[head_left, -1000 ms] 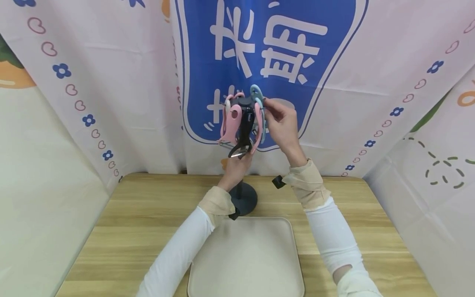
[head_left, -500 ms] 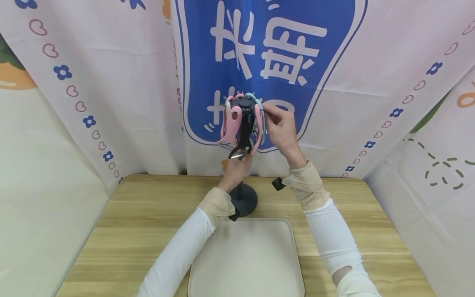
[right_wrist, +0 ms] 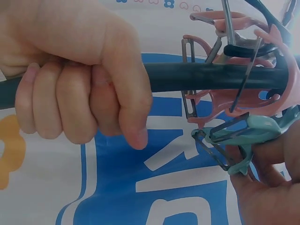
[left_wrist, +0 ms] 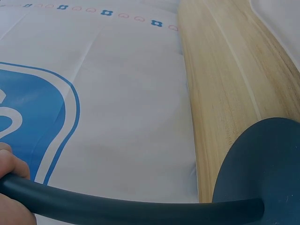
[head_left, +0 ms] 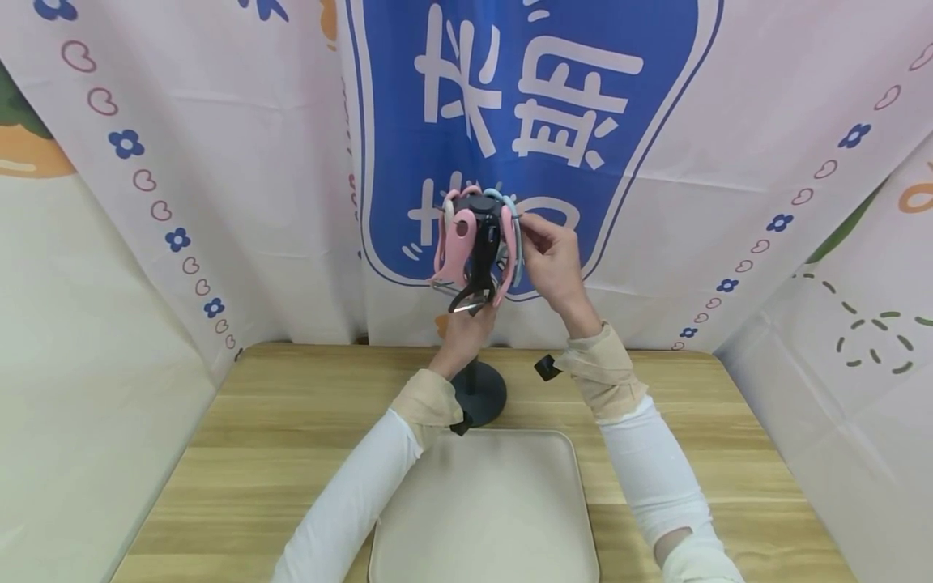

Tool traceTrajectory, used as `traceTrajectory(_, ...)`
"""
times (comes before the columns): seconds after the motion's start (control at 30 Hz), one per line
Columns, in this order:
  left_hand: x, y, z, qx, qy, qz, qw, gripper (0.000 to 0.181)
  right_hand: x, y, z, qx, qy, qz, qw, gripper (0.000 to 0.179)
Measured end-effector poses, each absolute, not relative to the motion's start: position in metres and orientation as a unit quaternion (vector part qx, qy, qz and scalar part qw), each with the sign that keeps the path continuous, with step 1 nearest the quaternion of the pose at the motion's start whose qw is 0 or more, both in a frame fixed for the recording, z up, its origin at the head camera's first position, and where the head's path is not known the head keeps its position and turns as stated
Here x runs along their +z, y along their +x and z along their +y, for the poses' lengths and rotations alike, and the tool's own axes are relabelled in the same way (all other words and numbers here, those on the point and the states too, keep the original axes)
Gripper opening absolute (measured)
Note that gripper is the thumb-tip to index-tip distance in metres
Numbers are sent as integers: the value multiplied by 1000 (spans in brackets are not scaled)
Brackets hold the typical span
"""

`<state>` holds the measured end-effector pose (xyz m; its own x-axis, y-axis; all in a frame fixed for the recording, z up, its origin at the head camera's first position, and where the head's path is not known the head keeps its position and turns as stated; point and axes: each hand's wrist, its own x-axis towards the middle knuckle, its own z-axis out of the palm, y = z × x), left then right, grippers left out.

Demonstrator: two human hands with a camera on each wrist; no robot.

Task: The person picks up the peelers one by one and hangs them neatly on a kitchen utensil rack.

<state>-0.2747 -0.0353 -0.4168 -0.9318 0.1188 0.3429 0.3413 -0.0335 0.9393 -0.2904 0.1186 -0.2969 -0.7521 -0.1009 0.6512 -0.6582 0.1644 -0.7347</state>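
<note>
A dark upright stand has a round base [head_left: 487,395], a pole [right_wrist: 187,76] and a hooked top [head_left: 477,206]. Pink Y-shaped peelers [head_left: 459,247] and a black one [head_left: 483,255] hang around that top. My left hand [head_left: 466,334] grips the pole below them, fingers wrapped round it in the right wrist view. With my right hand [head_left: 551,261] I pinch a light blue peeler [right_wrist: 262,127] at the right side of the top, beside a pink one. Its upper end is level with the hooks; whether a hook carries its weight I cannot tell.
A beige tray [head_left: 484,510] lies on the wooden table [head_left: 277,453] in front of the stand's base. Behind the table hangs a printed cloth [head_left: 291,162] with a blue panel, and pale cloth walls flank both sides.
The light blue peeler has come down from above the hooks to their level, my right hand lowering with it. My left hand keeps its grip on the pole.
</note>
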Motion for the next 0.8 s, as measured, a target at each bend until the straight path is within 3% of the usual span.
traceTrajectory(0.47,-417,-278,-34,-714,-168,-675,79,12,-315,-281,123,619,236,-709,239,29)
traceTrajectory(0.67,-416,-280,-36,-720,-178,-667,69,25,-347,-256,134,624,199,-707,266,19)
traceTrajectory(0.8,-414,-281,-40,-697,-176,-689,90,21,-378,-235,140,609,195,-719,272,10)
